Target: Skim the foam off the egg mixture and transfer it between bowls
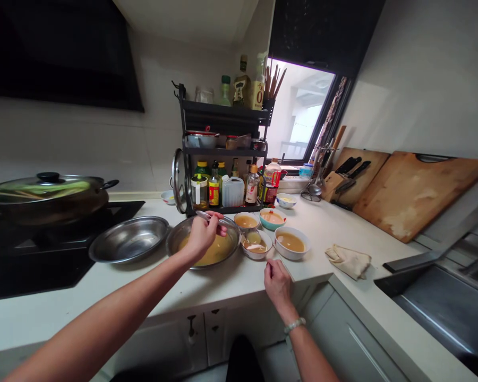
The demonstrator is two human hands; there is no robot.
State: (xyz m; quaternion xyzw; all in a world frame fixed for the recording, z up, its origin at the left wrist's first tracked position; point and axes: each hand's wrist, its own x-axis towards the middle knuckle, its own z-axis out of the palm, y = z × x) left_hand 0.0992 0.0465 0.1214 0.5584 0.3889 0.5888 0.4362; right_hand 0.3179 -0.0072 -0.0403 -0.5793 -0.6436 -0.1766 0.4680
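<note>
My left hand (202,233) is closed round the handle of a metal ladle (202,215), above a wide steel basin (170,249) of yellowish-brown liquid. The ladle's head is over a small white bowl (258,256) holding similar liquid. Just in front of that bowl, near the counter's front edge, my right hand (278,282) has its fingers curled; whatever they may hold is hidden. Close by stand a white bowl of brownish liquid (298,255), a teal bowl (271,225) with orange-tinted contents, and another filled bowl (241,226).
An empty steel basin (123,253) sits left, beside a lidded pan (48,199) on the stove. Behind the bowls rises a black rack (223,151) of bottles and jars. A folded cloth (348,260), knife block (334,183), cutting board (426,185) and sink (442,307) are right.
</note>
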